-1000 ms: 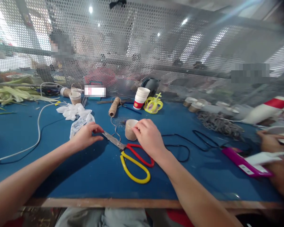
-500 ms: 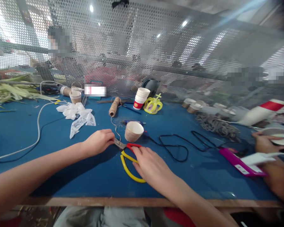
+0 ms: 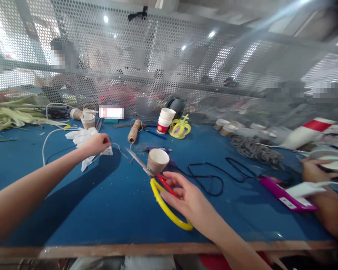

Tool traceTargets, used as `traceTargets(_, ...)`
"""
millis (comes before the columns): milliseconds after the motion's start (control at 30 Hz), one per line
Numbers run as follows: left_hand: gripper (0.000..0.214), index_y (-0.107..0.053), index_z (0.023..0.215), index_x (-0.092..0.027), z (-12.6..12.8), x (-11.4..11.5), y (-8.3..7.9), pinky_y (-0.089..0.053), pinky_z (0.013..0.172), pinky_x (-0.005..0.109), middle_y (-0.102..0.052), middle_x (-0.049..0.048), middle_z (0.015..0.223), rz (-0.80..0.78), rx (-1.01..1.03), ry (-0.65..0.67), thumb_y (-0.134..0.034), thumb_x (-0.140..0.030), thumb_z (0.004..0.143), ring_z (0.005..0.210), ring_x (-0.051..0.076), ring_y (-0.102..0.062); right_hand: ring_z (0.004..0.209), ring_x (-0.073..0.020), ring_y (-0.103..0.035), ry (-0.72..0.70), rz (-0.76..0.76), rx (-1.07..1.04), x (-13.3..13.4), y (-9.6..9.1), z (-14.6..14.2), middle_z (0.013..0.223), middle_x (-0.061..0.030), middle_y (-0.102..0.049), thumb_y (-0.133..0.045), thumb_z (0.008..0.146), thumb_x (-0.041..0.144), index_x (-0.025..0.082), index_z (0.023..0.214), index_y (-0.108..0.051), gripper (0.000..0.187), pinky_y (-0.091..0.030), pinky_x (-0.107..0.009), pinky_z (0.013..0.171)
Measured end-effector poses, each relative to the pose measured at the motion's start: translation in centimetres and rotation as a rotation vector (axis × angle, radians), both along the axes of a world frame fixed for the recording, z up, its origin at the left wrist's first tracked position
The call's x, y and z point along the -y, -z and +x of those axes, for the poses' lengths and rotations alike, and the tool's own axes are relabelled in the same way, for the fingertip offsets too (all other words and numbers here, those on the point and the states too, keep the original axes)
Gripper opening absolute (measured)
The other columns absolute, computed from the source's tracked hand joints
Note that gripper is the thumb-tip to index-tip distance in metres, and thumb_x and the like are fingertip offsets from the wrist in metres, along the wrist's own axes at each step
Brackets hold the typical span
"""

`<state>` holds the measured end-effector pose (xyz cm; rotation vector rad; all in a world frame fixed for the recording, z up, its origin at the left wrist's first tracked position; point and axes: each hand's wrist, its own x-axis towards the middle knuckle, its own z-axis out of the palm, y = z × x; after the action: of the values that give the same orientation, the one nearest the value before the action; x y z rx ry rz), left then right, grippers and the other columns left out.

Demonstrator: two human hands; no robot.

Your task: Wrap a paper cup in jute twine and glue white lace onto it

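Note:
My left hand is closed in a pinch on a thin piece of twine, raised over crumpled white plastic. The twine trails right towards the scissor blades. My right hand holds a pair of scissors by its red and yellow handles, fingers partly inside the loops. The blades point up and left, beside a twine-wrapped paper cup. Behind the blades lies a spool of twine.
At the back stand stacked paper cups and a yellow crown-shaped piece. A black cord runs to a purple power strip at right. Grey cord lies heaped near another person's hand. Pale husks lie far left.
My left hand has moved left and up, away from the scissors, with the twine. The scissors have swung to point up-left and my right hand has shifted slightly right.

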<state>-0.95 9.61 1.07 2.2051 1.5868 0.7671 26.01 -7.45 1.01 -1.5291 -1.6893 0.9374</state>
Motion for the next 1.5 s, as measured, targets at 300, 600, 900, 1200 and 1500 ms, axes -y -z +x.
traceTargets(300,0.032,-0.052,0.115,-0.015,6.1,-7.2,-5.3,-0.051,0.081,0.042,-0.056,0.0093,0.115,-0.128,0.113,-0.002,-0.053,-0.030,0.087,0.097,0.021,-0.058,0.095,-0.0220,-0.062,-0.126,0.169,0.357,0.2,0.4,-1.2,0.111,-0.0096,-0.063,-0.057,0.070,0.009,0.020,0.116,-0.056,0.047,-0.052,-0.038,0.083)
traceTargets(600,0.025,-0.066,0.068,-0.011,-0.2,-4.2,-3.8,-0.046,0.076,0.036,-0.068,0.0104,0.080,-0.120,-0.311,-0.083,-0.064,-0.036,0.073,0.092,0.031,-0.060,0.099,-0.0264,-0.059,-0.297,0.286,0.727,-1.2,1.5,-0.4,0.106,-0.0129,-0.064,-0.060,0.074,0.011,0.014,0.117,-0.058,0.043,-0.050,-0.043,0.086)
traceTargets(900,0.027,-0.065,0.075,-0.015,-0.9,-2.2,-1.3,-0.042,0.055,0.024,-0.068,0.0060,0.072,-0.086,-0.304,-0.088,-0.051,-0.039,0.075,0.065,0.017,-0.061,0.081,-0.0245,-0.066,-0.232,0.351,0.728,-2.8,-2.0,-2.7,0.090,-0.0085,-0.069,-0.063,0.078,0.023,0.015,0.100,-0.066,0.024,-0.055,-0.039,0.070)
traceTargets(1200,0.030,-0.066,0.088,-0.014,-3.0,-2.7,-2.8,-0.044,0.070,0.030,-0.069,0.0092,0.084,-0.081,-0.325,-0.115,-0.053,-0.035,0.071,0.084,0.024,-0.062,0.072,-0.0200,-0.066,-0.225,0.341,0.650,-3.5,-1.9,-3.1,0.083,-0.0063,-0.070,-0.061,0.078,0.024,0.017,0.090,-0.068,0.016,-0.053,-0.030,0.060)
traceTargets(1500,0.021,-0.058,0.069,-0.017,-4.1,1.1,-2.3,-0.045,0.065,0.029,-0.070,0.0064,0.076,-0.220,-0.326,0.076,-0.052,-0.037,0.070,0.077,0.022,-0.063,0.071,-0.0165,-0.065,-0.256,0.236,0.403,-3.6,-2.4,-3.3,0.082,-0.0049,-0.069,-0.058,0.080,0.024,0.018,0.089,-0.067,0.014,-0.053,-0.028,0.063)
